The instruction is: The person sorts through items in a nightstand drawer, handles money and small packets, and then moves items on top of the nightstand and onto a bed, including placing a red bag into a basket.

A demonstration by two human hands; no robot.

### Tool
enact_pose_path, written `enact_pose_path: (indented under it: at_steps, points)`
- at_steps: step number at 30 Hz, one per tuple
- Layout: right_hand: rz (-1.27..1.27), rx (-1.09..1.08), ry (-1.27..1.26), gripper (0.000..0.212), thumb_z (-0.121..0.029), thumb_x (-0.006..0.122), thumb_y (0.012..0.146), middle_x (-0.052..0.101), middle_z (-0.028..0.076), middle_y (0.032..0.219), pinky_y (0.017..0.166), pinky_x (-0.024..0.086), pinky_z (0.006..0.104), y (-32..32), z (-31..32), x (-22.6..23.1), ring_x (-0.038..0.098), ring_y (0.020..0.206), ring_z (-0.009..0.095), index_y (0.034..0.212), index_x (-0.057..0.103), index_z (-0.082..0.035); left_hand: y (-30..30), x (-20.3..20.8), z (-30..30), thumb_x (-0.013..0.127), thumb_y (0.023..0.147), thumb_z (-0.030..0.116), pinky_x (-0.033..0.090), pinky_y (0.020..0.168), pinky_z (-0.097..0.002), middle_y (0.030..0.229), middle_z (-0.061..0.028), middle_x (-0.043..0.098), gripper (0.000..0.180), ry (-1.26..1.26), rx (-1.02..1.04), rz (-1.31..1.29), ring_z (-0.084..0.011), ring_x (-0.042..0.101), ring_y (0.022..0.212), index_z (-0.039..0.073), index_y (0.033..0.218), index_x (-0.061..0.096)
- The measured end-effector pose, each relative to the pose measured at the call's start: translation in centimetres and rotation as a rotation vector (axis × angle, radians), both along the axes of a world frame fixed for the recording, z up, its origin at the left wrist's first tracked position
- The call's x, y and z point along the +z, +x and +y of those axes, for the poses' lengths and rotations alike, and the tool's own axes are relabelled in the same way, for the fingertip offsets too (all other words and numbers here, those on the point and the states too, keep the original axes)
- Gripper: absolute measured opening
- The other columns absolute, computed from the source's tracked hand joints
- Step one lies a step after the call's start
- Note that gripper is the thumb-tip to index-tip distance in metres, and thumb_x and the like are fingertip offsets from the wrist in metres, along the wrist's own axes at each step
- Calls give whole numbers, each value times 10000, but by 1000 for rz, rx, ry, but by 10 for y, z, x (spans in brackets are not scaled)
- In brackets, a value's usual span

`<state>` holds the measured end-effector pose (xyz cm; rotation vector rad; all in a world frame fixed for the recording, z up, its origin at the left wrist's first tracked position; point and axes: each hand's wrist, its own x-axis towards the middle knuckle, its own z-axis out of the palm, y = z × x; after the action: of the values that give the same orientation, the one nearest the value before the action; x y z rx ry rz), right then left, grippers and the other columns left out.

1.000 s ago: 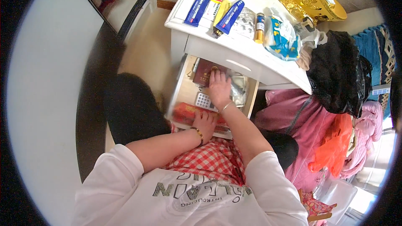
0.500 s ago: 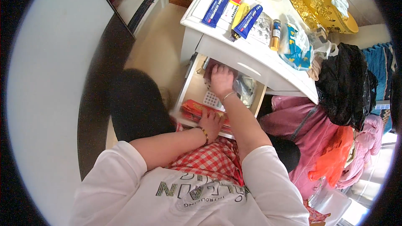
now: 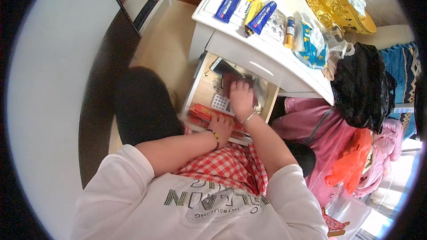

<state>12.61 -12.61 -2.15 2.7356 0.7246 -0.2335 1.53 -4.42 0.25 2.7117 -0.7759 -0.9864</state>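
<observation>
1. Four tubes (image 3: 230,5) on white bench (image 3: 209,14); black bag (image 3: 362,86) to its right.
2. Drawer (image 3: 203,91) open below: phone (image 3: 227,68) back left, dark red booklet (image 3: 228,81) just nearer, dotted pad (image 3: 220,102), red packets (image 3: 199,114) at front.
3. Right hand (image 3: 242,99): on booklet, fingers bent, close together; can't tell if gripping.
4. Left hand (image 3: 221,128): on red packets, fingers slightly spread; grip unclear.

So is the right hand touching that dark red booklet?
Touching: the head view shows the right hand laid on the dark red booklet, partly covering it.
</observation>
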Motion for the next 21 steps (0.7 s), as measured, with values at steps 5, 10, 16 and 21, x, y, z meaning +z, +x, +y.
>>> enact_pose_path:
  at_steps: [5, 10, 16, 21]
  points:
    - [-122, 36, -11, 547, -330, 649, 729, 525, 157, 1087, 812, 466, 382, -28, 3, -18, 508, 1008, 305, 1140, 499, 0, 6, 0, -2, 494, 849, 327, 204, 976, -612, 1390, -160, 341, 591, 3, -66, 66, -372, 289, 1270, 55, 1355, 353]
    - [144, -5, 221, 828, -448, 760, 598, 460, 178, 1210, 927, 406, 421, -12, 25, 5, 435, 1129, 324, 1221, 452, 1, -3, -6, 2, 493, 851, 324, 202, 977, -614, 1371, -154, 373, 589, 15, -33, -61, -363, 288, 1274, 54, 1355, 351]
    - [270, -191, 231, 1117, -454, 813, 524, 326, 231, 1378, 1027, 300, 462, 50, 12, 1, 308, 1281, 372, 1375, 247, -4, 2, 7, -4, 386, 896, 216, 188, 997, -603, 1396, -140, 348, 536, 65, -12, 22, -321, 309, 1281, 100, 1406, 269]
    - [427, -210, 183, 1134, -489, 792, 570, 294, 256, 1394, 1066, 234, 473, 54, 19, 12, 271, 1309, 377, 1398, 184, -8, 0, 6, 0, 405, 890, 224, 229, 981, -594, 1366, -188, 359, 568, 38, -33, -7, -332, 338, 1250, 44, 1404, 243]
